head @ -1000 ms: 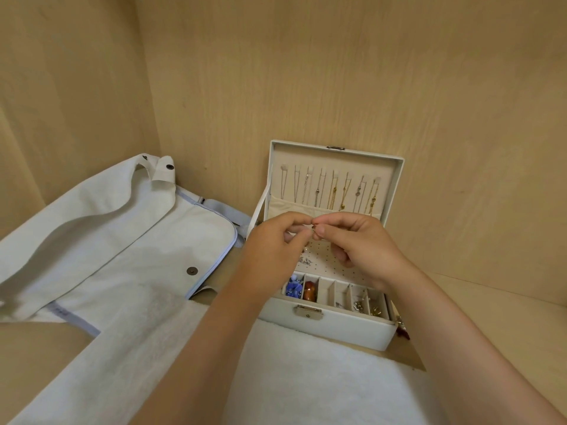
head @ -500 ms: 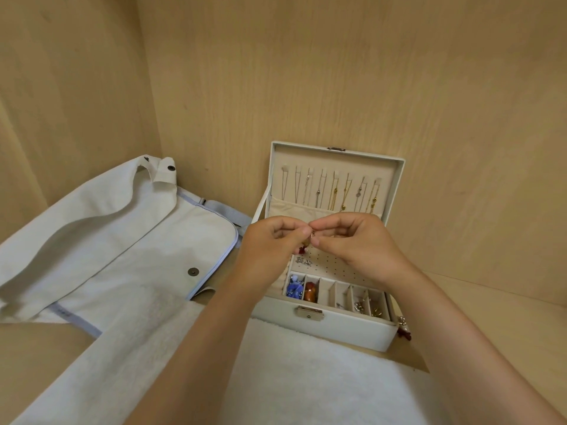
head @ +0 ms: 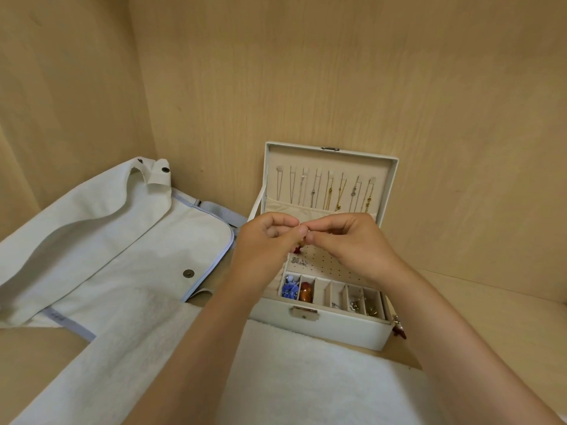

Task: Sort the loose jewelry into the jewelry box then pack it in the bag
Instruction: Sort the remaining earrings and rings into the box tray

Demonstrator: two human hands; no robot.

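Note:
A white jewelry box (head: 334,328) stands open against the back wall, its lid upright with several necklaces hanging inside. Its front compartments hold a blue piece (head: 290,290), an amber piece (head: 306,294) and small metal pieces. Above the perforated earring panel (head: 322,265), my left hand (head: 264,243) and my right hand (head: 352,240) meet fingertip to fingertip, together pinching a small earring with a red dangle (head: 298,247). A pale canvas bag (head: 101,240) lies flat to the left of the box.
A white towel (head: 306,378) covers the near surface in front of the box. A small red jewelry piece (head: 400,331) lies on the wood by the box's right front corner. Wooden walls close in at the left and back.
Both hands have stayed together over the box, shifting slightly; the red dangle now hangs visibly below the fingertips.

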